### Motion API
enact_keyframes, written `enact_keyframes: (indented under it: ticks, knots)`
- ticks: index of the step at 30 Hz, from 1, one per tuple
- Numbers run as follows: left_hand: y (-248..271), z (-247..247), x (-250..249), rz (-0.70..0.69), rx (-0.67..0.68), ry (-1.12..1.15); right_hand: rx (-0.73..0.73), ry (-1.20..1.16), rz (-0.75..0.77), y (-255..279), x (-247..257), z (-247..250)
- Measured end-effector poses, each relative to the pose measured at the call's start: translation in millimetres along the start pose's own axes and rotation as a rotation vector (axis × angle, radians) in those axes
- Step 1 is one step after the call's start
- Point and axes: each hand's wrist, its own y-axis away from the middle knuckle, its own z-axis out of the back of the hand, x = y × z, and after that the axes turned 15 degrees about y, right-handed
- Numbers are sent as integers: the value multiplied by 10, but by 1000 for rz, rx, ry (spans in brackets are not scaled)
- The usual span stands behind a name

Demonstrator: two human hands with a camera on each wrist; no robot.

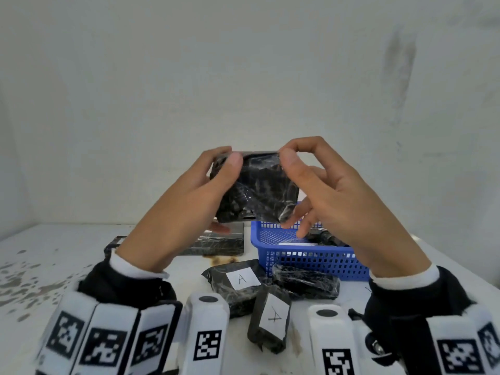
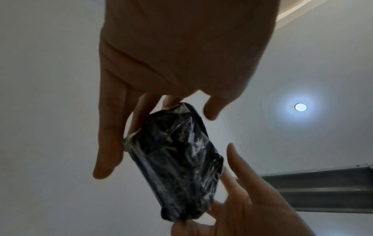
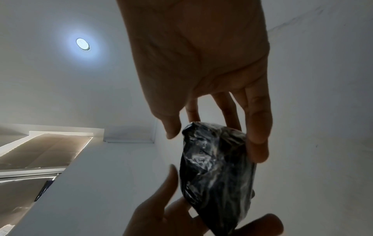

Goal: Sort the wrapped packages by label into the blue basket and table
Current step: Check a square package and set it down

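Two packages marked A (image 1: 266, 301) are lying nearest on the surface (image 1: 48, 266), an unmarked one just beside the blue basket (image 1: 311, 259). Both hands are holding one black package (image 1: 257, 188) up in the air, long axis running left-right, left hand (image 1: 189, 201) gripping its left end, right hand (image 1: 332, 196) pinching the top right corner. No label is showing yet; basket is sitting directly below-right, right hand nearer it, open room left
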Motion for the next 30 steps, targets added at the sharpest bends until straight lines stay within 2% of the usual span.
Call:
enact_keyframes:
  ticks: [11, 14, 19, 30]
  knots:
    - [-1, 74, -65, -21, 77, 231, -21, -73, 10, -15, -18, 20]
    - [-2, 97, -48, -65, 80, 216, 3, -93, 15, -3, -3, 23]
    - [7, 50, -76, -44, 69, 237, 19, -107, 38, 5, 2, 19]
    - [11, 19, -61, -86, 42, 195, 21, -18, 43, 38, 21, 38]
